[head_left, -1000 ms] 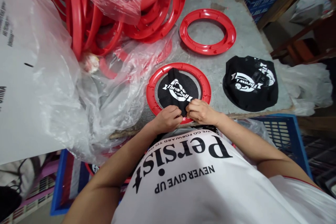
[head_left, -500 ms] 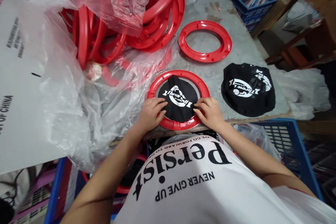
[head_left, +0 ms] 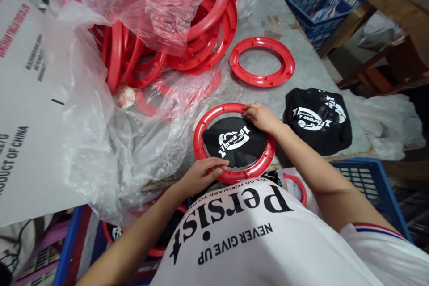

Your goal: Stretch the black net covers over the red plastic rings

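A red plastic ring [head_left: 205,121] lies at the table's near edge with a black printed mesh cloth [head_left: 234,144] inside it. My left hand [head_left: 203,173] lies at the ring's near left rim, fingers stretched flat over the cloth's edge. My right hand [head_left: 259,115] is at the ring's far right rim, fingers curled and pinching the cloth's edge against the rim.
A second red ring [head_left: 262,61] lies further back on the grey table [head_left: 301,60]. A stack of black cloths [head_left: 318,118] sits to the right. A clear plastic bag of several red rings [head_left: 161,35] fills the left. Blue crates [head_left: 365,178] stand below right and at the back right [head_left: 321,2].
My hands moved apart from the near edge of the cloth: the right hand went round to the ring's far right rim, the left slid to the near left rim. The cloth has turned.
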### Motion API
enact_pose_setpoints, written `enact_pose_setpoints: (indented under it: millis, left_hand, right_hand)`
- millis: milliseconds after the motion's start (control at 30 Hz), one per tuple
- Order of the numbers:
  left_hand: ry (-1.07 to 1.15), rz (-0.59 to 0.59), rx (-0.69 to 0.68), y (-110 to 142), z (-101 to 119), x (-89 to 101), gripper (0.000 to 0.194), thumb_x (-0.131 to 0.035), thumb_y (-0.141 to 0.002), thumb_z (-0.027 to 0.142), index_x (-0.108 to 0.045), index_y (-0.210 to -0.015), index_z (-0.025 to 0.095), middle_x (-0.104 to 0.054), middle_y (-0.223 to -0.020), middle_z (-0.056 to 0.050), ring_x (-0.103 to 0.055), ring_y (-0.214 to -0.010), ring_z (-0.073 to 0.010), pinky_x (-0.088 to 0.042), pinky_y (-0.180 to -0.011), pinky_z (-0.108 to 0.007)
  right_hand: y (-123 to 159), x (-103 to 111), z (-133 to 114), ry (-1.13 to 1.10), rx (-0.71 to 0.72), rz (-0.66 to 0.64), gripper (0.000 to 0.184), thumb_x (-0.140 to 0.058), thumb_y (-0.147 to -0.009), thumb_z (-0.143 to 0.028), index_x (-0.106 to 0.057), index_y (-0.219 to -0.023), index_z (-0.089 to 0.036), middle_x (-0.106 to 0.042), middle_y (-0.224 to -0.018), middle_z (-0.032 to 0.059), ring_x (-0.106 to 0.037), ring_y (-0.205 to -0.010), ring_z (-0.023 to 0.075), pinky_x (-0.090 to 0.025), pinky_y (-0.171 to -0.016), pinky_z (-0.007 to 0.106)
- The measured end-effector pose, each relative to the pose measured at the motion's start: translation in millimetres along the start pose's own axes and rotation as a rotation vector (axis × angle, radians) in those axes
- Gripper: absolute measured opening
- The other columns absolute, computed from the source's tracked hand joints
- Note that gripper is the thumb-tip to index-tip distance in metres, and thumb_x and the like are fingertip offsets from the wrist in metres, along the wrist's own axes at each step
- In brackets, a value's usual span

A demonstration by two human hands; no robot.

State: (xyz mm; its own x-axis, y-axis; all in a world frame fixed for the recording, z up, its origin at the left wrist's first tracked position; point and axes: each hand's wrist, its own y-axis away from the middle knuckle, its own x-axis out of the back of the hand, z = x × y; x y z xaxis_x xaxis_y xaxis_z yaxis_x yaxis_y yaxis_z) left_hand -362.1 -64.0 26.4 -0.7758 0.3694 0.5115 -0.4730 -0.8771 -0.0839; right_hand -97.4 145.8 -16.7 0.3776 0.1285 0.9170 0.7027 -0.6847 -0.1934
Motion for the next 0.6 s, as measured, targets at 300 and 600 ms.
enact_pose_setpoints:
  millis: [300,600]
  left_hand:
    - [-0.175,0.33,0.274,-53,-22,21.3,0.026,-0.053,-0.091,0.021,-0.069,-0.112,0.018,-0.072,-0.111,-0.007,-0.068,-0.095,-0.0189,-0.056,-0.09,-0.037]
    - [-0.458,0.204,0.334,-148,-25,26.9,0.045,-0.057,-0.09,0.019,-0.057,-0.135,0.017,-0.063,-0.134,-0.012,-0.052,-0.13,-0.032,-0.036,-0.112,-0.053]
  right_hand:
    - [-31,-5,-48,0.25,-0.096,-0.03,0.007,-0.065,-0.091,-0.007,-0.07,-0.088,-0.011,-0.053,-0.124,0.0184,-0.046,-0.111,0.036,-0.046,-0.093,0.046]
    - [-12,5,-49,-0.01,0.029,0.277,0.01,-0.058,-0.089,-0.007,-0.059,-0.089,-0.017,-0.057,-0.116,0.0131,-0.051,-0.104,0.0308,-0.044,-0.092,0.042]
